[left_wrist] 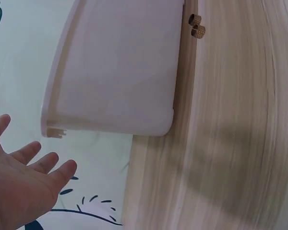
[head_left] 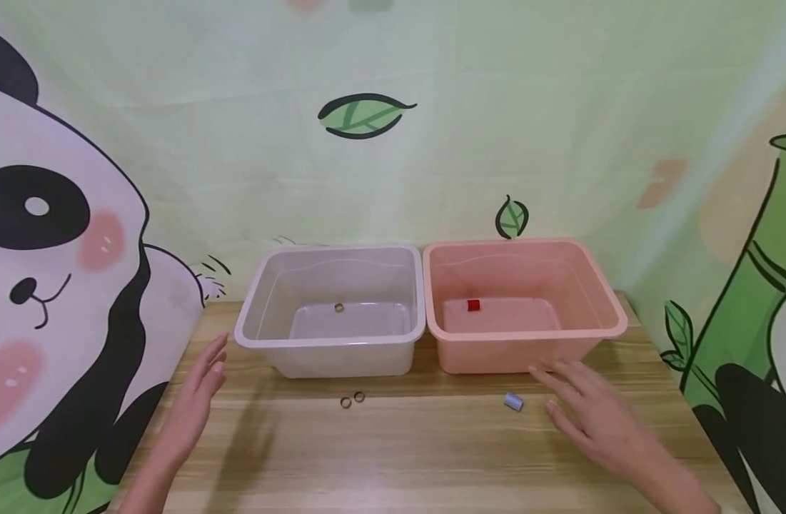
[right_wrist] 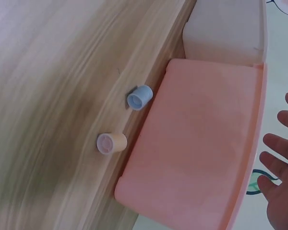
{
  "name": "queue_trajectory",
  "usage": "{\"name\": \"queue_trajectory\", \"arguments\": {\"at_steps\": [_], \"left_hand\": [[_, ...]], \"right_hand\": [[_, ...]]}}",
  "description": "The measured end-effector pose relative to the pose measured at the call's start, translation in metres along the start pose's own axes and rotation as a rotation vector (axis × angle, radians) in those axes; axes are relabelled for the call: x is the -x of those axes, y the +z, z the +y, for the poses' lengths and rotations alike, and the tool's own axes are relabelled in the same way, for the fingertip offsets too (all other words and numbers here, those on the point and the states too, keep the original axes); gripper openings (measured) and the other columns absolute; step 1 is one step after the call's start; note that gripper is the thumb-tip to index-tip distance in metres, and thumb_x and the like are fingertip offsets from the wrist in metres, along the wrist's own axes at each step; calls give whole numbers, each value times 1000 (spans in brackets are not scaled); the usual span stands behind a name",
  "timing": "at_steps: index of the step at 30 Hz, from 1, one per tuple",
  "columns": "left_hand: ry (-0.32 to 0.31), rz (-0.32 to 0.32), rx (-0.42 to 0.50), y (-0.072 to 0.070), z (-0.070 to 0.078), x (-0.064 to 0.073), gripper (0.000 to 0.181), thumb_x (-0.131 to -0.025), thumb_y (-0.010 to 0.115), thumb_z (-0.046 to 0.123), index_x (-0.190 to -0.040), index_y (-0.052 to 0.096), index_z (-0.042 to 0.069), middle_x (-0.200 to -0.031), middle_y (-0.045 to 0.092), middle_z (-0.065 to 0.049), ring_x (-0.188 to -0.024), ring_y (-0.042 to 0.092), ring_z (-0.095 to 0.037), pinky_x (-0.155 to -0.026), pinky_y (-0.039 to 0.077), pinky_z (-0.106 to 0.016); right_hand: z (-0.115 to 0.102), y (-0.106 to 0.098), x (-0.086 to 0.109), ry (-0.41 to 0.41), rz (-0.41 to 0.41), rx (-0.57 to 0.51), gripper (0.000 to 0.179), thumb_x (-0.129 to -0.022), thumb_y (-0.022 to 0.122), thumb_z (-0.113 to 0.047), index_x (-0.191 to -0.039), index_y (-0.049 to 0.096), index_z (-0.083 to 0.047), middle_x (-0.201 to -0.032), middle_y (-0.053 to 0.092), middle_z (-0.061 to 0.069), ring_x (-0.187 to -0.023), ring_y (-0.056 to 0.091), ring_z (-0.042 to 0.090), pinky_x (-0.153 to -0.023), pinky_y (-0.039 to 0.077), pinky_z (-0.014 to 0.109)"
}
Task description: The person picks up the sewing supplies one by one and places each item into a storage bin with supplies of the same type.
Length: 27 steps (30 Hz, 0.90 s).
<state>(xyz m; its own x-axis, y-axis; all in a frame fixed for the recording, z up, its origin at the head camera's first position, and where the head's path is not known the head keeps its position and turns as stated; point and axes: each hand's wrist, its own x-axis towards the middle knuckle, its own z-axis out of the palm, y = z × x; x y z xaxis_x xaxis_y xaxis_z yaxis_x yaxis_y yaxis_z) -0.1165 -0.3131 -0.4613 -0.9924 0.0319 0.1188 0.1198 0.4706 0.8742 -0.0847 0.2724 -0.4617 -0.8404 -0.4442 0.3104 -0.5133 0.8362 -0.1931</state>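
My left hand (head_left: 192,396) is held with fingers extended beside the left end of a pale grey-white plastic basin (head_left: 344,360), holding nothing. Two brass-coloured, dimpled rings (left_wrist: 196,26) lie on the table in front of that basin, and a similar ring (head_left: 339,308) is inside it. My right hand (head_left: 601,417), also without anything in it, has its fingers spread in front of the pink basin (head_left: 508,355). A small blue thread spool (right_wrist: 140,97) and a peach one (right_wrist: 112,143) lie before the pink basin; the hand hides the peach spool in the head view. Inside sits a red spool (head_left: 473,305).
The two basins stand side by side at the back of a wood-grain table (head_left: 393,457). Behind them hangs a light green cloth (head_left: 431,164) printed with pandas, leaves and bamboo.
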Motion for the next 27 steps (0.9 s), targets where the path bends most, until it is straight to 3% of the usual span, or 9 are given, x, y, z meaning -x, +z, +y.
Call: {"name": "queue_trajectory", "arguments": {"at_steps": [2,6,9,19,27], "left_hand": [[15,14,13,0,-2,1,51,-113,31,27,-161,25,12,-162,28,-17,-145,33,-30,-97,36,-2],[54,29,34,1,-5,1,50,-113,31,25,-161,27,11,-162,29,-15,-138,36,-1,-98,38,-4],[64,33,46,1,-6,-2,50,-113,30,25,-160,26,10,-162,28,-15,-136,35,5,-98,38,-4],[25,62,40,3,-2,-14,50,-113,31,29,-161,28,13,-162,30,-15,-146,33,-33,-99,37,-3],[2,87,24,4,0,-18,51,-113,32,32,-161,29,16,-163,31,-13,-145,33,-37,-96,36,-2]], "right_hand": [[-1,2,0,-15,13,-11,47,-100,66,-26,-145,57,-20,-144,55,4,-133,49,29,-104,44,55],[-3,4,0,-39,30,-22,49,-98,67,-23,-146,56,-22,-143,56,1,-132,51,27,-103,44,53],[-4,6,-1,-57,37,-23,51,-98,67,-23,-147,54,-24,-143,55,-1,-131,52,26,-103,44,52],[-11,15,-9,-98,10,-55,46,-100,66,-25,-145,57,-21,-142,59,0,-130,54,25,-103,49,50],[-22,22,-19,-131,4,-105,42,-101,64,-23,-142,60,-18,-137,61,2,-127,58,22,-98,54,46]]}}
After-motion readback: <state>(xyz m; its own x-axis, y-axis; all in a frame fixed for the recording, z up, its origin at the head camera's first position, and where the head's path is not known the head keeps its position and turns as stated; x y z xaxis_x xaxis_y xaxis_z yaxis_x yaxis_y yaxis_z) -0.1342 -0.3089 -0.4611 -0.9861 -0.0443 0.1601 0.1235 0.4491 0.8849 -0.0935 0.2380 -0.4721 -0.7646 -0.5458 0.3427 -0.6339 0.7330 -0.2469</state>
